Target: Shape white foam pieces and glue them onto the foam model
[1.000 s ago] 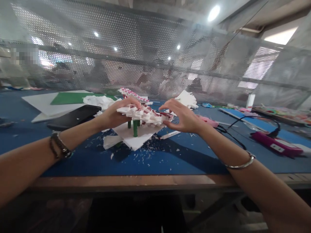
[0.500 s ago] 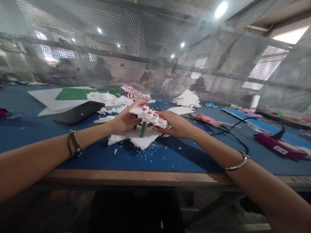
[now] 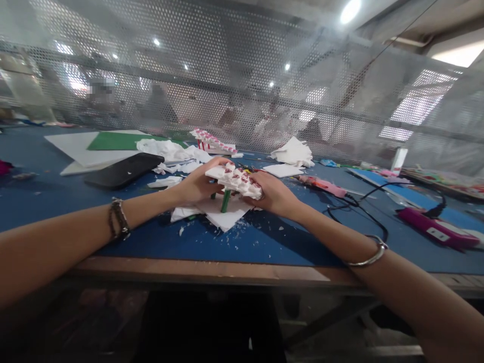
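Your right hand (image 3: 274, 194), spread wide 1 second ago, has closed on the white-and-red top (image 3: 244, 184) above the white base (image 3: 226, 222); your left hand (image 3: 200, 182) grasps it too, so 2 hands now probably steady it.

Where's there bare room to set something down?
Left, between the black slab and left forearm; right, between the purple power strip and wooden front edge. It's crowded around the green-legged model, with paper scraps and shavings.

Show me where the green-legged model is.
The model is near the centre of the head view, between the left hand and right hand, over a white board.
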Available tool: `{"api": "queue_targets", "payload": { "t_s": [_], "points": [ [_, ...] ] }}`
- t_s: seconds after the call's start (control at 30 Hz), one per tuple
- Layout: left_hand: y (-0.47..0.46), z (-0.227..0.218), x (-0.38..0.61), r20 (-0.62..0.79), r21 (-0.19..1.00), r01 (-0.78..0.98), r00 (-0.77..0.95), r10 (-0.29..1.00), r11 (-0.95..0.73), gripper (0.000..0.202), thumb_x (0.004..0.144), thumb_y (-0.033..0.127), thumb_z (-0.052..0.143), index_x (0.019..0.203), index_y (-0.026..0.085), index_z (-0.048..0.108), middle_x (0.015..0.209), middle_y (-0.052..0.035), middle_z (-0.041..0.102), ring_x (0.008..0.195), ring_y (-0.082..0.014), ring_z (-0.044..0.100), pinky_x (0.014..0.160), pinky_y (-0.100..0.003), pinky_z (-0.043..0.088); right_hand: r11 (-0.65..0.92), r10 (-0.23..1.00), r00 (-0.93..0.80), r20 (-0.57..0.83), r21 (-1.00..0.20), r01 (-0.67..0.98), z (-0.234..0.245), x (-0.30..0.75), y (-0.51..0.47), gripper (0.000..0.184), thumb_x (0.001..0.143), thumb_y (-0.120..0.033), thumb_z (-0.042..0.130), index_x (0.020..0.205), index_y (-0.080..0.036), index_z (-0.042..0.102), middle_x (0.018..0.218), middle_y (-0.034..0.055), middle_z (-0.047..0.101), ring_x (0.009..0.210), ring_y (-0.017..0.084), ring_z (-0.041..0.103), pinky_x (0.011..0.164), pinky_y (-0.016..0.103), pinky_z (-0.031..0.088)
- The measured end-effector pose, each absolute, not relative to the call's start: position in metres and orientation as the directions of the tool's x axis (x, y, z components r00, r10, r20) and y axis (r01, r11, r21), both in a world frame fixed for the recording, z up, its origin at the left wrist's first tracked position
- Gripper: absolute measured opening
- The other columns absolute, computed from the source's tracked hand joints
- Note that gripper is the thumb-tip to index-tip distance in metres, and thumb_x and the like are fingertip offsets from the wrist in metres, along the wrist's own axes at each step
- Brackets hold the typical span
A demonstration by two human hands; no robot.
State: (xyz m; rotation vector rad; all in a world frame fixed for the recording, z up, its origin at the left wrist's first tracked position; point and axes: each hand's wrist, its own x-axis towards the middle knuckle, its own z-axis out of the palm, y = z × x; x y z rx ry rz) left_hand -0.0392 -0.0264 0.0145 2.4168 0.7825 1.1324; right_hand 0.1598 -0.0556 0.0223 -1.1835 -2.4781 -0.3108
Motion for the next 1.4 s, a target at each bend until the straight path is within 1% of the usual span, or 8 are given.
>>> {"api": "queue_targets", "payload": {
  "t_s": [0.23, 0.37, 0.47, 0.77, 0.97, 1.1, 1.27, 1.4],
  "points": [
    [-0.0270, 0.0129, -0.0383, 0.595, 0.569, 0.283, 0.507, 0.624, -0.772, 0.032, 0.067, 0.032, 0.051, 0.095, 0.021, 0.043, 0.085, -0.0027, 0.058, 0.078, -0.0192, 0.055, 0.063, -0.029, 0.045, 0.613, 0.700, -0.562, 0.440, 0.034, 0.790, 0.0186, 0.1611, -0.0507, 0.024, 0.067, -0.030, 0.053, 0.086, -0.016, 0.049, 0.087, 0.0079, 0.056, 0.083, 0.020, 0.048, 0.074, 0.032, 0.037],
    [-0.0266, 0.0147, -0.0388, 0.554, 0.575, 0.306, 0.537, 0.636, -0.759, 0.031, 0.067, 0.030, 0.051, 0.096, 0.021, 0.042, 0.087, -0.0034, 0.058, 0.077, -0.0195, 0.055, 0.063, -0.030, 0.045, 0.641, 0.690, -0.588, 0.423, 0.020, 0.767, 0.0202, 0.1633, -0.0513, 0.030, 0.068, -0.032, 0.053, 0.092, -0.015, 0.048, 0.090, 0.0089, 0.055, 0.084, 0.020, 0.047, 0.075, 0.032, 0.037],
    [-0.0274, 0.0161, -0.0389, 0.537, 0.582, 0.319, 0.540, 0.648, -0.748, 0.031, 0.067, 0.031, 0.050, 0.095, 0.020, 0.042, 0.087, -0.0044, 0.058, 0.076, -0.0208, 0.055, 0.062, -0.031, 0.045, 0.631, 0.700, -0.576, 0.422, 0.013, 0.776, 0.0192, 0.1638, -0.0520, 0.028, 0.069, -0.030, 0.051, 0.092, -0.014, 0.049, 0.090, 0.0099, 0.055, 0.085, 0.021, 0.047, 0.075, 0.033, 0.037],
    [-0.0245, 0.0132, -0.0402, 0.558, 0.566, 0.306, 0.540, 0.630, -0.765, 0.026, 0.068, 0.028, 0.050, 0.092, 0.021, 0.044, 0.086, -0.0030, 0.056, 0.072, -0.0174, 0.054, 0.058, -0.028, 0.044, 0.610, 0.709, -0.562, 0.427, 0.030, 0.792, 0.0166, 0.1626, -0.0505, 0.029, 0.069, -0.030, 0.052, 0.093, -0.015, 0.050, 0.091, 0.0097, 0.055, 0.086, 0.021, 0.047, 0.073, 0.032, 0.038],
    [-0.0290, 0.0180, -0.0395, 0.524, 0.565, 0.348, 0.549, 0.651, -0.748, 0.029, 0.066, 0.031, 0.049, 0.092, 0.019, 0.044, 0.089, -0.0056, 0.057, 0.081, -0.0220, 0.054, 0.065, -0.031, 0.044, 0.611, 0.715, -0.576, 0.396, 0.046, 0.790, 0.0221, 0.1622, -0.0535, 0.031, 0.068, -0.030, 0.052, 0.095, -0.014, 0.050, 0.091, 0.0098, 0.056, 0.085, 0.021, 0.048, 0.073, 0.031, 0.037],
    [-0.0285, 0.0181, -0.0391, 0.526, 0.560, 0.360, 0.542, 0.655, -0.747, 0.030, 0.066, 0.032, 0.049, 0.093, 0.020, 0.044, 0.086, -0.0042, 0.058, 0.083, -0.0228, 0.054, 0.068, -0.032, 0.044, 0.625, 0.718, -0.601, 0.351, 0.056, 0.779, 0.0256, 0.1626, -0.0548, 0.032, 0.068, -0.031, 0.052, 0.095, -0.014, 0.050, 0.092, 0.0100, 0.055, 0.085, 0.021, 0.048, 0.073, 0.031, 0.037],
    [-0.0302, 0.0195, -0.0390, 0.516, 0.559, 0.352, 0.561, 0.647, -0.751, 0.029, 0.066, 0.031, 0.048, 0.092, 0.019, 0.043, 0.085, -0.0039, 0.058, 0.078, -0.0205, 0.055, 0.064, -0.030, 0.045, 0.624, 0.725, -0.597, 0.342, 0.039, 0.780, 0.0227, 0.1638, -0.0515, 0.030, 0.070, -0.031, 0.051, 0.093, -0.014, 0.049, 0.091, 0.0101, 0.054, 0.084, 0.020, 0.047, 0.075, 0.031, 0.035],
    [-0.0323, 0.0203, -0.0389, 0.512, 0.590, 0.317, 0.565, 0.647, -0.743, 0.029, 0.066, 0.031, 0.049, 0.091, 0.018, 0.042, 0.084, -0.0041, 0.056, 0.071, -0.0184, 0.054, 0.060, -0.029, 0.045, 0.626, 0.724, -0.602, 0.336, 0.046, 0.779, 0.0238, 0.1639, -0.0520, 0.028, 0.069, -0.030, 0.051, 0.092, -0.014, 0.049, 0.089, 0.0098, 0.054, 0.085, 0.021, 0.047, 0.076, 0.032, 0.035]
  ]
}}
